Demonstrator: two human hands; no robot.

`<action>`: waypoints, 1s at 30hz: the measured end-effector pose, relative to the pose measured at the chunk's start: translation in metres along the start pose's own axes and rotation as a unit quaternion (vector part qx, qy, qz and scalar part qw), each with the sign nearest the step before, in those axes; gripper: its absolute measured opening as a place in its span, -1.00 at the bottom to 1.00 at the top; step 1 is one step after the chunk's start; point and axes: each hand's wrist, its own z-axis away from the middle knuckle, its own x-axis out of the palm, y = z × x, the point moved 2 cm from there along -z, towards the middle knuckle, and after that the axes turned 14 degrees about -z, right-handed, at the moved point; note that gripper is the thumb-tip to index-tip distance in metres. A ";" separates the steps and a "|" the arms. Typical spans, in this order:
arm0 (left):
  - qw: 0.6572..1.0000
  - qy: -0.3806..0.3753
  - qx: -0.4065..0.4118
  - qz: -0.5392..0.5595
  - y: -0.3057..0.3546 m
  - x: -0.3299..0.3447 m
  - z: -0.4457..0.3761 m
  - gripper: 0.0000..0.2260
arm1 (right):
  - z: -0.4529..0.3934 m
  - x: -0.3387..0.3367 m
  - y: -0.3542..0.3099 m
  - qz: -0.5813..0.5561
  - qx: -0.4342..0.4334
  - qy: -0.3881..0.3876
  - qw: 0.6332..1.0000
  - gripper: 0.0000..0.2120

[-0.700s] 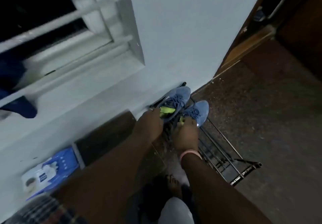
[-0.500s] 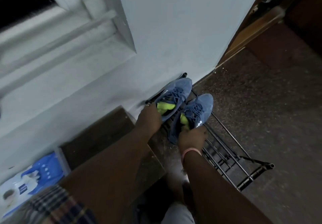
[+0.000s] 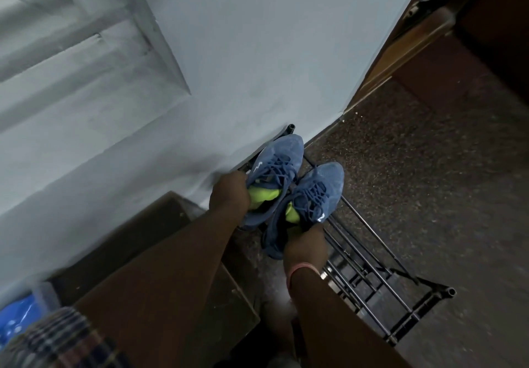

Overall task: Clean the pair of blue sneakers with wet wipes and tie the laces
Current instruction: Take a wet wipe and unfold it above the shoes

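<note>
**Both hands hold sneakers over rack**

Left hand grips left sneaker at collar, beside wall. Right hand grips right sneaker at heel. Sneakers side by side, above black wire rack. Laces loose.

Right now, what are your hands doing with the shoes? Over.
Left hand grips left sneaker. Right hand grips right sneaker. Both over wire rack. Nothing blocking.

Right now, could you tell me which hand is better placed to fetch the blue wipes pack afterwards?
Probably left: the left hand is nearer the blue wipes pack, though both hands grip sneakers.
</note>
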 end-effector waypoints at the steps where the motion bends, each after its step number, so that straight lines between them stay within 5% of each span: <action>1: 1.000 -0.003 -0.004 0.009 0.002 -0.005 0.003 -0.78 | 0.001 -0.003 -0.004 0.007 -0.006 0.007 1.000 -0.65; 11: 0.988 -0.033 -0.086 0.125 -0.012 -0.064 0.105 -0.73 | 0.053 -0.063 -0.043 0.065 -0.057 0.018 0.996 -0.73; 17: 0.969 -0.034 -0.172 0.175 -0.053 -0.084 0.201 -0.80 | 0.120 -0.082 -0.059 0.162 -0.102 -0.047 0.980 -0.74; 30: 0.847 0.033 -0.410 0.336 -0.169 -0.008 0.310 -0.74 | 0.205 -0.012 -0.035 0.246 -0.246 -0.255 0.902 -0.65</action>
